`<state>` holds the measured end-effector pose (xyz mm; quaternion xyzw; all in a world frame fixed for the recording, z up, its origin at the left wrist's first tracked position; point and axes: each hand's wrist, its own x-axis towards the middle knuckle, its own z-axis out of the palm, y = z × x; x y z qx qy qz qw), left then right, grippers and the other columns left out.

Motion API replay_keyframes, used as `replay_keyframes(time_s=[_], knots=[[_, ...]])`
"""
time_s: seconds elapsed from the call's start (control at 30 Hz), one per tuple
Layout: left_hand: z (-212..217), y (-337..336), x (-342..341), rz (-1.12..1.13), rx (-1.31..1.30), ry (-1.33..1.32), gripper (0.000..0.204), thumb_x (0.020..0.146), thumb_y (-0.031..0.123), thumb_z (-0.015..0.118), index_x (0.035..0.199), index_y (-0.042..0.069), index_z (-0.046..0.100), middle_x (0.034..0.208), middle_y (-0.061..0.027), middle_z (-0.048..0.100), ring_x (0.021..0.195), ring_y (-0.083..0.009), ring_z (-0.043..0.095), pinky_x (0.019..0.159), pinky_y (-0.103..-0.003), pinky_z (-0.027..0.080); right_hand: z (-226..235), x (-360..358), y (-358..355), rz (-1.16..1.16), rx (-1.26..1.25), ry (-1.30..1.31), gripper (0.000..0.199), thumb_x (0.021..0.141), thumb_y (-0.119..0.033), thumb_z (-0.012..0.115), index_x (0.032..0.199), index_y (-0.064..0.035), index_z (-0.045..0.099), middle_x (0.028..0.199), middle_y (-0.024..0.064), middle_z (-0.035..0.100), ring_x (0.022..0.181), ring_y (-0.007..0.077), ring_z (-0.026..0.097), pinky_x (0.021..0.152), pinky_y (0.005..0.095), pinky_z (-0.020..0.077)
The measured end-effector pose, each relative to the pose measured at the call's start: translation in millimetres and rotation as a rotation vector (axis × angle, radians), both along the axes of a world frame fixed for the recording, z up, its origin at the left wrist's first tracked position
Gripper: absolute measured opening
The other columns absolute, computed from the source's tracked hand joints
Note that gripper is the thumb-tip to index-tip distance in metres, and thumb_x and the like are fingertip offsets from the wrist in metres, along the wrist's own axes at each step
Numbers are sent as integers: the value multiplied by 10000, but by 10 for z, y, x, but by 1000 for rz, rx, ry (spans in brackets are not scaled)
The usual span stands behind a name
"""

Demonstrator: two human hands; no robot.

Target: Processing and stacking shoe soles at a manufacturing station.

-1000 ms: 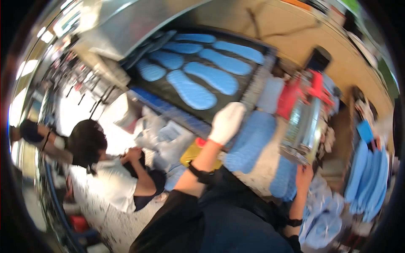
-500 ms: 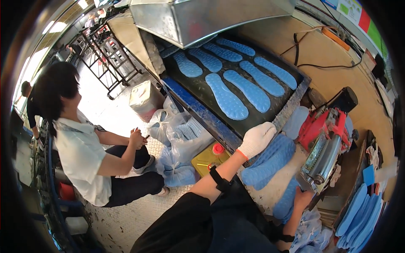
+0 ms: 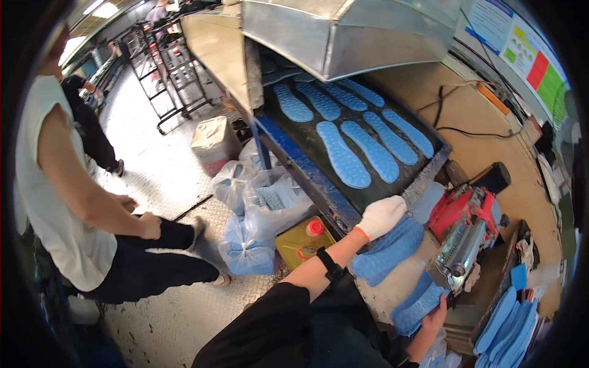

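Note:
My left hand (image 3: 381, 217), in a white knit glove, is closed at the near end of the dark conveyor belt (image 3: 288, 132); whether its curled fingers hold anything is hidden. Several blue, dimpled insoles (image 3: 343, 156) lie flat in rows on the belt. Below the glove rests a pile of blue insoles (image 3: 388, 248). Bare and low on the right, my right hand (image 3: 434, 314) grips the edge of a blue insole (image 3: 415, 311) just beneath a red machine (image 3: 457, 211) with metal rollers (image 3: 461, 257).
A metal hood (image 3: 343, 40) hangs over the belt. Bagged blue pieces (image 3: 246, 245) and a yellow can with a red cap (image 3: 314, 228) stand left of my arm. A person in a white top (image 3: 64, 184) is at far left. More insoles (image 3: 506, 328) stack at lower right.
The person at left has risen from sitting. My right hand now has an insole whose end sticks out below the rollers. My gloved hand stays at the belt's end; the view has shifted.

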<state>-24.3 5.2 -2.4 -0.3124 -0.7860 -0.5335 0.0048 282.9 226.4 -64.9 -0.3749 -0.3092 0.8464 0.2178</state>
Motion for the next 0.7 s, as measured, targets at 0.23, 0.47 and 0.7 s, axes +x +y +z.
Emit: replay_keyframes(time_s=[0.23, 0.47, 0.7], knots=[[30, -23, -29, -20, 55, 0, 242, 942, 268, 464, 971, 68, 598, 936, -174, 629, 914, -377, 604, 773, -444, 478, -127, 198, -224, -15, 124, -21, 314, 925, -218, 596, 1177, -32, 574, 1060, 81, 660, 949, 218, 644, 856, 362, 520], [57, 5, -7, -45, 42, -92, 266, 933, 261, 497, 1049, 52, 614, 920, -140, 645, 856, -277, 623, 761, -362, 479, 225, 31, -594, 251, 63, -106, 309, 957, -239, 563, 1138, 10, 586, 1008, 90, 661, 874, 190, 656, 796, 337, 543], [190, 38, 71, 49, 137, -112, 252, 904, 175, 550, 1115, 44, 594, 971, -167, 647, 907, -334, 632, 787, -375, 493, 416, -89, -769, 666, 163, 120, 603, 889, -105, 583, 1414, 59, 335, 1341, 126, 502, 1222, 207, 488, 1037, 330, 378]])
